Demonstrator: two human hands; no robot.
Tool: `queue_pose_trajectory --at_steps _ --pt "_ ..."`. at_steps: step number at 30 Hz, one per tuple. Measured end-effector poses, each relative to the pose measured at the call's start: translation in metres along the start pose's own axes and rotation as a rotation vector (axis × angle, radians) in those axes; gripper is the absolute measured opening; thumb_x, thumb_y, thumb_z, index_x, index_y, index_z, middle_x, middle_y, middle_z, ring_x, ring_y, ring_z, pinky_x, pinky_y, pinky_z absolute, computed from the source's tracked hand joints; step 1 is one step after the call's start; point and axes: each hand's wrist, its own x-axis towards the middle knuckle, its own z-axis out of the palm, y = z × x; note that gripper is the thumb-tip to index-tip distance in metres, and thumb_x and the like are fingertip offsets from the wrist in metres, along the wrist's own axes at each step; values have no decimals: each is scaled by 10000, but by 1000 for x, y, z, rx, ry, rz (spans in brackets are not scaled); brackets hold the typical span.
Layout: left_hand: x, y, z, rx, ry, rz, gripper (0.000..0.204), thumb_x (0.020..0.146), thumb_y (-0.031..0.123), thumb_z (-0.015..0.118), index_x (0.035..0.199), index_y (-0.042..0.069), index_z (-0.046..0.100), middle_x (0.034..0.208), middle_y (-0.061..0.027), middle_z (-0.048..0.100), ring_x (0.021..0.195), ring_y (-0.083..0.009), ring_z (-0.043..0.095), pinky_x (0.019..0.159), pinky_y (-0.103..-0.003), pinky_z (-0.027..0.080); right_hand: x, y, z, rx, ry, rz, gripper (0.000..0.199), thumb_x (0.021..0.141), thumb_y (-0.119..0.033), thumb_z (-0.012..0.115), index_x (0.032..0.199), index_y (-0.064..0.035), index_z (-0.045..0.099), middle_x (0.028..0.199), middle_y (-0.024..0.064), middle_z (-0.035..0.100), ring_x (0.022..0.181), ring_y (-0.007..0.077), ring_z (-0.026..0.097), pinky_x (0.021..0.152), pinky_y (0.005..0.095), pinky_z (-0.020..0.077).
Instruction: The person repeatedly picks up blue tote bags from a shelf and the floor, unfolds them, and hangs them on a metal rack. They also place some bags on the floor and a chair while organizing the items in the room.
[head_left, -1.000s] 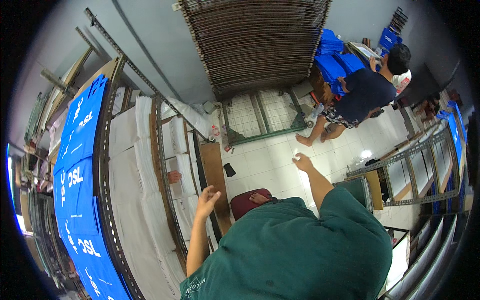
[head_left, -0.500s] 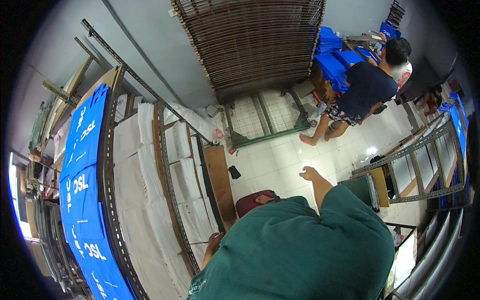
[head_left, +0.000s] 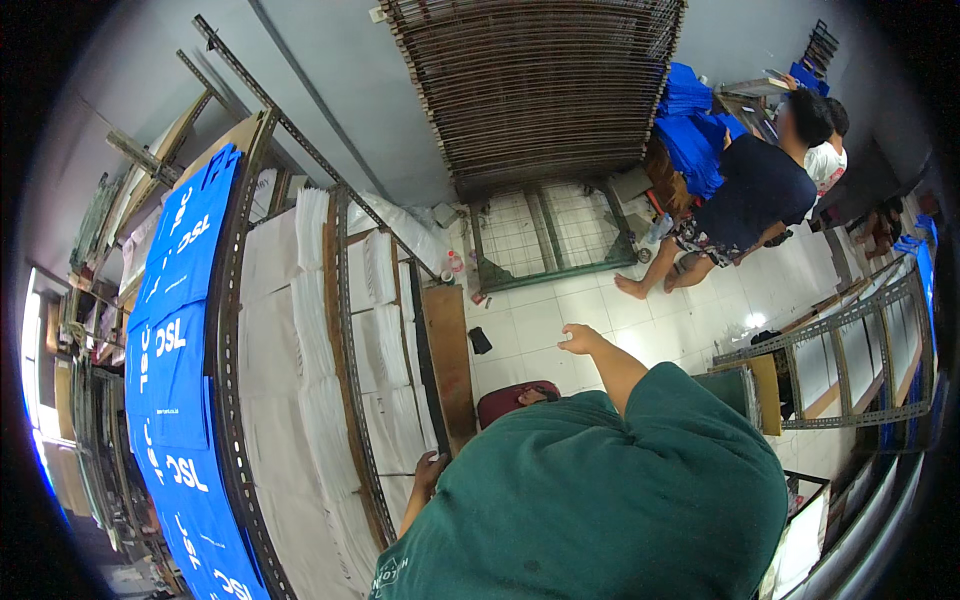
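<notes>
My left hand [head_left: 429, 472] is low beside the shelf rack, next to a stack of white sheets [head_left: 389, 348]. Its fingers are curled, with a small pale spot at their tips that I cannot make out. My right hand [head_left: 577, 339] hangs in the air over the tiled floor, fingers apart and nothing in it. Blue printed bags [head_left: 168, 385] lie spread along the top of the rack at my left. Below them, more piles of pale sheets [head_left: 275, 330] fill a shelf.
A tall drying rack of wire shelves [head_left: 540, 90] stands ahead. To its right, two people, one in a dark shirt [head_left: 760, 180] and one in a white shirt [head_left: 826, 167], are beside blue piles [head_left: 690, 150]. A maroon stool [head_left: 512, 398] is close before me; a metal frame [head_left: 830, 350] leans right.
The view has turned slightly left. My right hand has come left and closer to my body. My left hand has risen slightly beside the rack. The second person shows more.
</notes>
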Motion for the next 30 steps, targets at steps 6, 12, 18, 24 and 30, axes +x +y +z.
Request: queue_pose_trajectory --at_steps 6,12,18,24,30 --pt "-24 0 11 328 140 -156 675 718 415 676 1172 -40 469 1010 -234 589 917 -298 589 785 -355 464 0 29 3 -59 9 54 540 685 -400 657 1108 -83 546 1002 196 604 961 306 573 827 366 454" --pt "-27 -57 0 472 137 -154 699 716 408 677 1200 -39 442 1156 -251 510 1063 -355 514 894 -390 416 4 38 -22 337 63 293 636 683 -407 674 1194 -92 464 943 149 603 771 247 591 661 388 473" --pt "-34 -3 -5 351 59 -220 677 750 374 647 1230 -39 408 1191 -267 486 1135 -337 472 920 -388 400 10 44 -59 823 223 390 663 753 -458 613 1281 -148 356 1036 123 544 808 225 562 673 431 446" --pt "-28 11 5 143 154 -215 616 757 284 666 1216 -34 407 823 -117 618 715 -171 581 607 -284 469 8 13 -102 1224 403 432 761 779 -604 490 1342 -140 275 1263 160 416 1065 328 485 842 488 382" --pt "-14 7 15 -50 22 -69 569 763 268 658 1194 -23 426 807 -94 602 685 -143 571 558 -261 455 16 -23 -134 1490 527 303 925 753 -693 419 1372 -47 182 1366 175 293 1218 334 340 933 519 309"
